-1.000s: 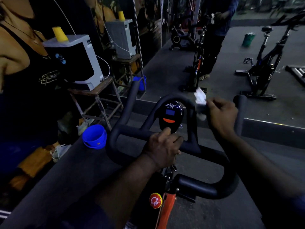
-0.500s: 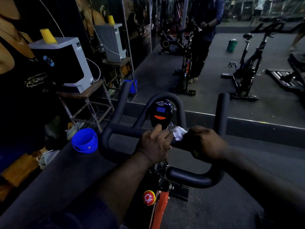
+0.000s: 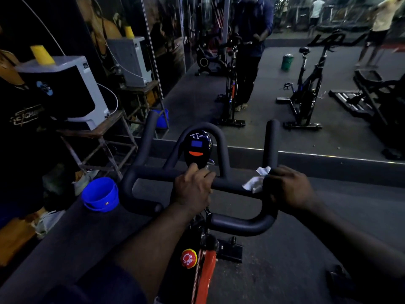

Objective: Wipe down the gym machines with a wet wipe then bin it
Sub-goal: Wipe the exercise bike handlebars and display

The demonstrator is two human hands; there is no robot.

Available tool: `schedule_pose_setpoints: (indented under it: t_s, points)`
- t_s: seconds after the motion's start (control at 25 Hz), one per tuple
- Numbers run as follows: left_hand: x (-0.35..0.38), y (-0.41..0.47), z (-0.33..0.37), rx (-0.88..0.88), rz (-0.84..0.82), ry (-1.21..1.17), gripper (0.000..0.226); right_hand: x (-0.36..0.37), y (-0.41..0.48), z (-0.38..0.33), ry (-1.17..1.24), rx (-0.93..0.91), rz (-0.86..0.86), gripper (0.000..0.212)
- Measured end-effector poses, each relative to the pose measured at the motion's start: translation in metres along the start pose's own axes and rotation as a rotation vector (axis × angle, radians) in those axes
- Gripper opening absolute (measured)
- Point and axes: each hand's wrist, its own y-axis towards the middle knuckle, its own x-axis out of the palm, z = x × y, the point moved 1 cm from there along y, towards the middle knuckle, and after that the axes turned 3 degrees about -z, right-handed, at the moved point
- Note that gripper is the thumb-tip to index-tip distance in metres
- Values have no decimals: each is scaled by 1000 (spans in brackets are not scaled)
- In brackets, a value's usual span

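Pressing wet wipe (image 3: 255,182) onto spin-bike handlebar (image 3: 153,174).
Clamped on wipe with right hand (image 3: 287,189); left hand (image 3: 192,190) curled round crossbar under console (image 3: 198,147); blue bucket (image 3: 99,195) left, contents unclear.

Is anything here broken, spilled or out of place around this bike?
Nothing stands out. The right hand holds a crumpled white wipe against the black padded handlebar, the left hand grips that bar, and the blue plastic bucket nearby shows no spill.
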Motion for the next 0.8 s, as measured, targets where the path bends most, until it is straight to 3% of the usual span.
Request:
schedule_pose_setpoints:
  t_s: [0.04,0.12,0.2,0.28,0.36,0.48,0.6,0.8]
  points:
    - [1,-3,3,-17,20,-42,47,2,-2,-3,47,126,-12,21]
    - [1,-5,6,29,68,-147,44,19,-6,-21,155,219,-58,34]
    - [-2,-4,10,133,78,-214,35,20,-21,-20,205,122,-149,38]
    - [-7,-1,13,167,75,-243,30,3,-28,-2,119,16,-197,18]
    - [-10,7,15,179,51,-243,32,-11,-24,12,20,105,-160,10]
    - [-5,15,28,225,-62,-191,52,5,-12,5,54,319,-15,37]
    - [13,17,46,238,-138,-189,61,17,-39,-26,86,294,-21,35]
    - [25,23,47,190,-155,-335,61,-22,-57,-49,170,372,-20,26]
